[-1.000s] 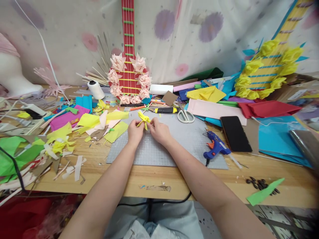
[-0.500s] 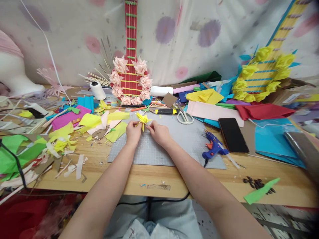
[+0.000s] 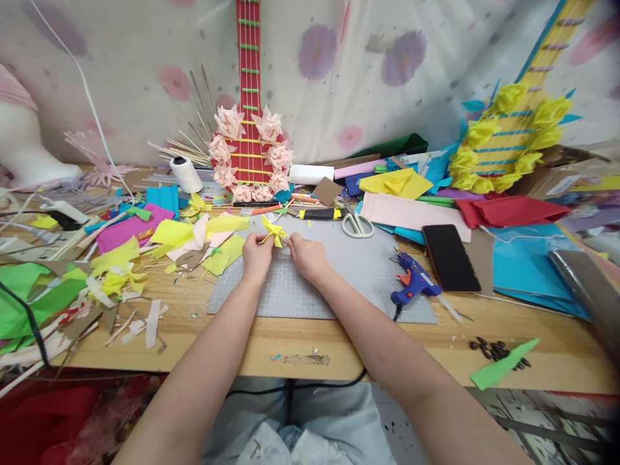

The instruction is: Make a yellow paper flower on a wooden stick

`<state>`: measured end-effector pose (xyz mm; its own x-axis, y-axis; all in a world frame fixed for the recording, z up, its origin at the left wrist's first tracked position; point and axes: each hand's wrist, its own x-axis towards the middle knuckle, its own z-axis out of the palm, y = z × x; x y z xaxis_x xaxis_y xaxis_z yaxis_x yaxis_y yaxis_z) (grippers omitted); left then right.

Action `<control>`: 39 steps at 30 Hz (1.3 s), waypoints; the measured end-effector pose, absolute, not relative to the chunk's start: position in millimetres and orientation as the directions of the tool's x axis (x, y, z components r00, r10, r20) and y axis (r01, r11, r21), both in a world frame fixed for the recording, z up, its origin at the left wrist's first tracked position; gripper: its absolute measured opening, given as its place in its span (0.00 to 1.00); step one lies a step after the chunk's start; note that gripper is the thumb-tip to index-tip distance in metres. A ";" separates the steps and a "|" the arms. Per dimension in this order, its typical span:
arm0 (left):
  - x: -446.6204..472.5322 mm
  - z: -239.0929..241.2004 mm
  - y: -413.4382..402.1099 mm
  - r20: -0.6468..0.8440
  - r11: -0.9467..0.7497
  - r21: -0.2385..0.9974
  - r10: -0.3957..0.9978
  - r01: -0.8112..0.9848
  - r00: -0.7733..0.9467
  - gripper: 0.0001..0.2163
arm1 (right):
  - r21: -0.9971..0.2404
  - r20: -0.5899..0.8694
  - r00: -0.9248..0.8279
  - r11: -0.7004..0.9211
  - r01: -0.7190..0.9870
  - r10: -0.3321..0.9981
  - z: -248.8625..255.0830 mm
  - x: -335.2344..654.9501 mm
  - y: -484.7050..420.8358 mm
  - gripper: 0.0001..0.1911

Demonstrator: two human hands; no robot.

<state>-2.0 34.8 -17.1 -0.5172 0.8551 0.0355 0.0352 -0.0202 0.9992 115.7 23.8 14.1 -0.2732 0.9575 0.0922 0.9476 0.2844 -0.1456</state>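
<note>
Above the grey cutting mat point(image 3: 300, 300) I hold a yellow paper flower point(image 3: 274, 232) with pointed petals. My left hand point(image 3: 256, 257) is closed, pinching the flower's left side. At the flower's right lower side is my right hand point(image 3: 307, 257), its fingers closed in a pinch; whether they grip a petal or the base is hidden. Beyond my hands lie a yellow-and-black utility knife point(image 3: 320, 214) and white-handled scissors point(image 3: 357, 225). Right of them, on the mat's edge, rests a blue hot glue gun point(image 3: 413, 279).
A red paper guitar point(image 3: 249, 148) with pink flowers and a yellow paper guitar point(image 3: 508, 139) lean at the back. Paper scraps point(image 3: 121, 271) cover the left side. A black phone point(image 3: 450, 258), dark seeds point(image 3: 494, 351) and a green paper strip point(image 3: 504, 365) lie to the right.
The flower has tilted slightly in my fingers, and its petals face a little differently. Both hands keep their closed hold. The whole view has shifted slightly.
</note>
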 end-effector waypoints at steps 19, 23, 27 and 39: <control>-0.7 -12.0 29.7 0.004 -0.064 0.993 0.854 -0.097 -0.520 0.06 | -0.215 0.066 -0.326 0.332 0.918 0.943 14.3 115.3 25.4 0.21; -0.1 -6.4 29.0 -0.076 -0.062 0.964 0.868 -0.259 -0.491 0.08 | -0.199 0.089 -0.325 0.337 0.920 0.941 13.8 115.8 25.3 0.21; 0.3 1.1 27.2 -0.123 -0.066 0.921 0.885 -0.383 -0.448 0.10 | -0.189 0.094 -0.345 0.357 0.915 0.934 12.1 115.4 24.8 0.22; -0.7 4.9 25.7 -0.117 -0.096 0.908 0.877 -0.408 -0.466 0.10 | -0.171 0.120 -0.367 0.383 0.908 0.922 13.7 115.3 23.8 0.22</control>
